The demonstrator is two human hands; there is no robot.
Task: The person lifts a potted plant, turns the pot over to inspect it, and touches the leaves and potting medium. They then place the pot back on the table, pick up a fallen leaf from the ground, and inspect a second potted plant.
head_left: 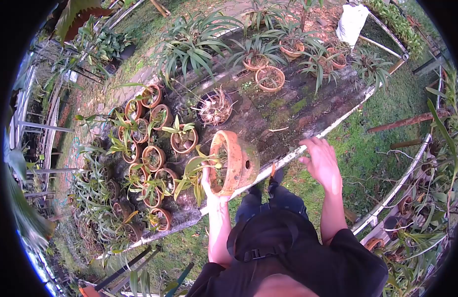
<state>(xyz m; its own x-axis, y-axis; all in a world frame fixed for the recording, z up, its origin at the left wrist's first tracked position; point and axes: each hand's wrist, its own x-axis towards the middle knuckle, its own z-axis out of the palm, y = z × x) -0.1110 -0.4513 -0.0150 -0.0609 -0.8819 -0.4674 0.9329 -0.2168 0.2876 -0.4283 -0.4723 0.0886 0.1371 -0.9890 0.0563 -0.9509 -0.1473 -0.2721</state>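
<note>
A clay pot (231, 163) with a hole in its side is tilted over, its mouth facing left and a leafy plant (196, 168) coming out of it. My left hand (209, 187) grips this pot at its lower left rim. To the right, my right hand (319, 159) is off the pot, near the table's white edge, with its fingers apart and nothing in it. Left of the held pot stands a small potted plant (184, 138). Above it sits a dark pot (215, 108) of pale bulbs and dry roots.
Several small clay pots (151, 158) crowd the left of the table (288, 106). More potted plants (270, 78) stand at its far side, with a white sack (351, 24) at the far right corner. Another plant bench (387, 222) lies to the right, beyond grass.
</note>
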